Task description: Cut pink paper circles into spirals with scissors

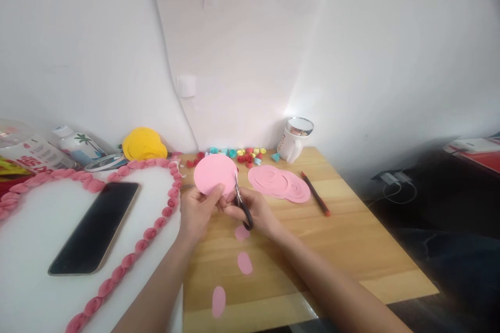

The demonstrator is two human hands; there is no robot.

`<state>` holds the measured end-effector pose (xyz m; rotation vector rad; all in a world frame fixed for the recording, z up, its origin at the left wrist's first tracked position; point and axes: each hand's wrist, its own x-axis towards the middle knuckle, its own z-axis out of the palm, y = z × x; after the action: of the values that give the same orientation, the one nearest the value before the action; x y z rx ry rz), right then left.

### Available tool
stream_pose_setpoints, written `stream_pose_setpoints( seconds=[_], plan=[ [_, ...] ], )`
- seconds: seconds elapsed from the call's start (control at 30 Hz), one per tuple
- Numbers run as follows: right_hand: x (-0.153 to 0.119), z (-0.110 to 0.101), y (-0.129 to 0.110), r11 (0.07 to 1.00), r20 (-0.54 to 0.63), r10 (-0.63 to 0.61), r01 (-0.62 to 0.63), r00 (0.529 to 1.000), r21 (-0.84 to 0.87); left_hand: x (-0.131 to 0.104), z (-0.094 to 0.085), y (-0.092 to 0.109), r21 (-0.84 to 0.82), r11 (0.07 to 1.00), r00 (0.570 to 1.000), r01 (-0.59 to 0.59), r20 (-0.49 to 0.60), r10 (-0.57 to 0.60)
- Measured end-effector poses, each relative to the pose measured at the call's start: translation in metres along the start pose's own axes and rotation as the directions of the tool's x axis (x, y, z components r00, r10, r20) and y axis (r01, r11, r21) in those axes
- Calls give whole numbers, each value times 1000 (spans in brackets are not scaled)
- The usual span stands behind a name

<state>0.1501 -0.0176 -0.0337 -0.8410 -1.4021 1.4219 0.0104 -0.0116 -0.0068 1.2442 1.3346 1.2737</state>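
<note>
Ovals [245,263] of pink paper lie on our side of the pink disc [213,171], whose lower edge we pinch in our left hand [197,213]. Our right hand [260,209], nearer the disc's right rim, grips the scissors [242,204], which point lengthwise away from us along it; whether they bite, we cannot tell. Beyond the disc, to its right, we see a white mug [288,144].

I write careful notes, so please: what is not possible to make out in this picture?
All in the head view:
Left hand: some fingers, hidden behind the pink disc.
White mug: lettering, too small and blurred.
White panel: cut off by left and bottom edges.
</note>
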Motion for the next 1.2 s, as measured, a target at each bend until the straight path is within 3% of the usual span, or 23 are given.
stream_pose_setpoints(
  seconds=[0.33,1.2],
  plan=[
    [1,-3,-3,998,-21,-23,22,999,-60,0,-2,-4,137,990,999,32,-3,-32],
    [-1,2,-11,999,-30,35,-35,999,12,0,1,-1,-128,992,999,-4,41,9]
  ],
)
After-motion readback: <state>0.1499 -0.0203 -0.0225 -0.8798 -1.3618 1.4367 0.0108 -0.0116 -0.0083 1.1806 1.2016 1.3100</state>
